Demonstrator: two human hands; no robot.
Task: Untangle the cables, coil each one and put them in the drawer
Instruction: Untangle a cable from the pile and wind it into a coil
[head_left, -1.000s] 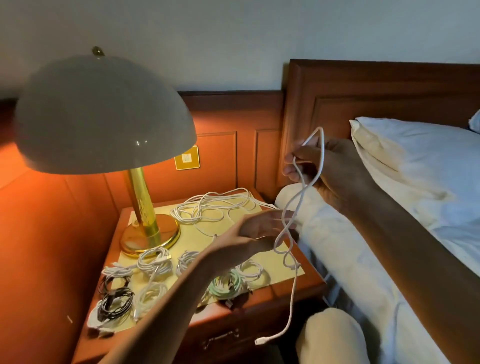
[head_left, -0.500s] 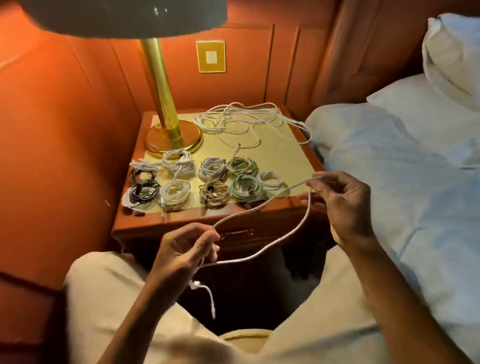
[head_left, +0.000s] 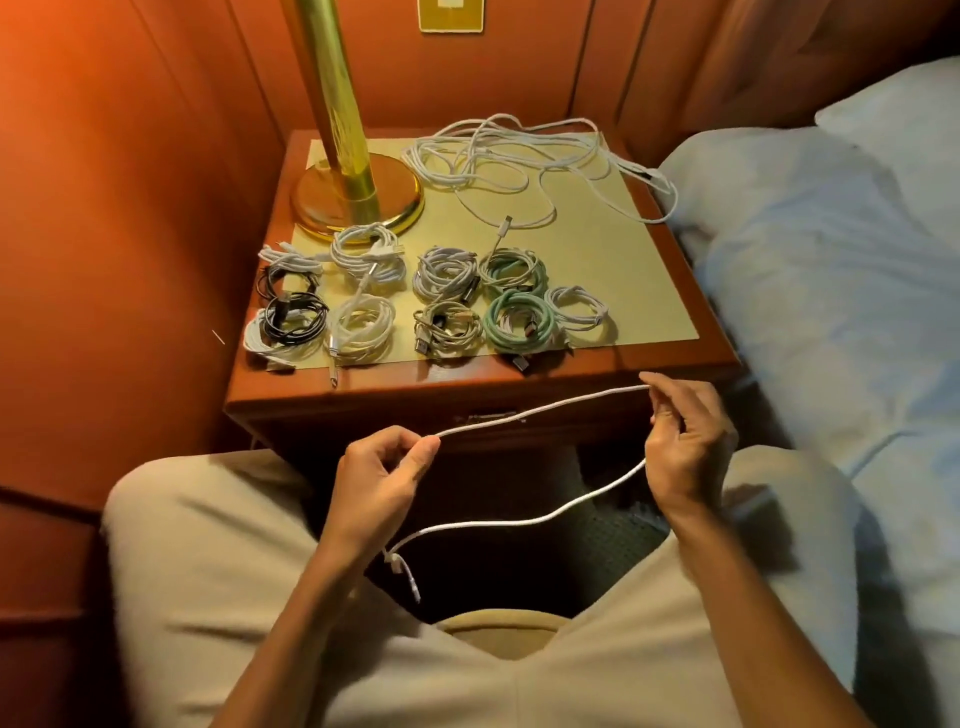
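A white cable (head_left: 540, 413) stretches as one long loop between my hands, above my lap and in front of the nightstand. My left hand (head_left: 382, 480) pinches it at the left, and its plug end (head_left: 405, 574) dangles below my wrist. My right hand (head_left: 685, 447) grips the bend of the loop at the right. Several coiled cables (head_left: 452, 299), white, black, beige and green, lie in rows on the nightstand top (head_left: 670, 358). A tangle of white cables (head_left: 511, 158) lies at the back. The drawer front (head_left: 488, 418), with its handle, is closed.
A brass lamp base (head_left: 356, 200) stands at the nightstand's back left. The bed (head_left: 831, 291) with white sheets lies close on the right. An orange wood wall panel runs along the left. My knees in beige trousers flank the dark floor gap.
My view has dropped from the headboard to the nightstand and my lap. Both hands came down with the white cable, which is now spread wider into one long loop.
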